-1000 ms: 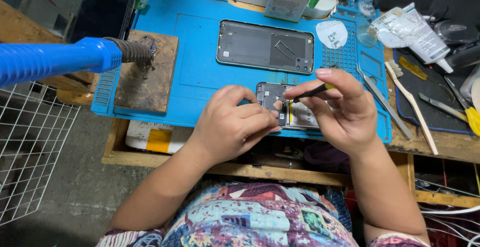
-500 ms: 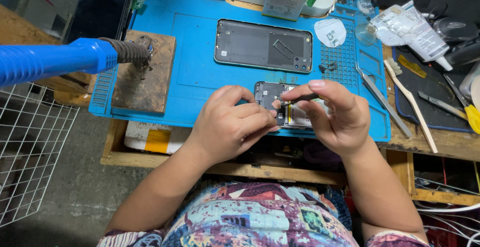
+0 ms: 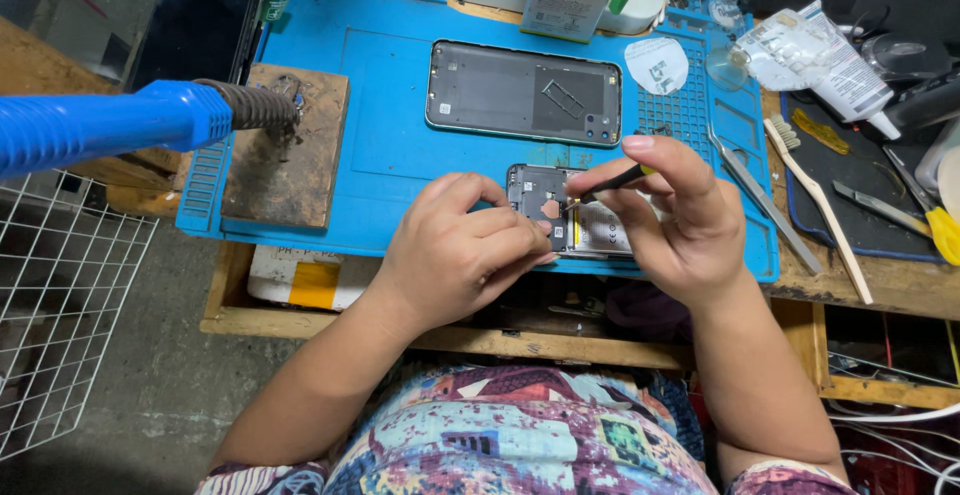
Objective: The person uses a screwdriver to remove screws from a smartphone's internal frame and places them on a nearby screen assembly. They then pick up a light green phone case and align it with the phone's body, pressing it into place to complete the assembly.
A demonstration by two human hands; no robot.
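A: Blue mat (image 3: 400, 105) over the table; opened phone (image 3: 585, 217) lies at its near edge, circuit side up, half under both hands

B: Left hand (image 3: 455, 255)?

A: Fingers curled down onto the phone's left end, tips touching its near rim, pinning it flat. Nothing lifted

B: Right hand (image 3: 675, 220)?

A: Fingers pinched narrow on a thin black tool (image 3: 612, 182). Tool slants down-left, tip meeting the board just beside the left fingertips. Phone's pale right part sits directly below the right palm

B: Surroundings?

A: Grey back cover (image 3: 525, 93) farther up the mat, well apart. Wooden block (image 3: 285, 145) at left, blue-handled iron (image 3: 130, 120) resting over it. Tweezers (image 3: 760, 195) and a brush (image 3: 815, 200) off to the right
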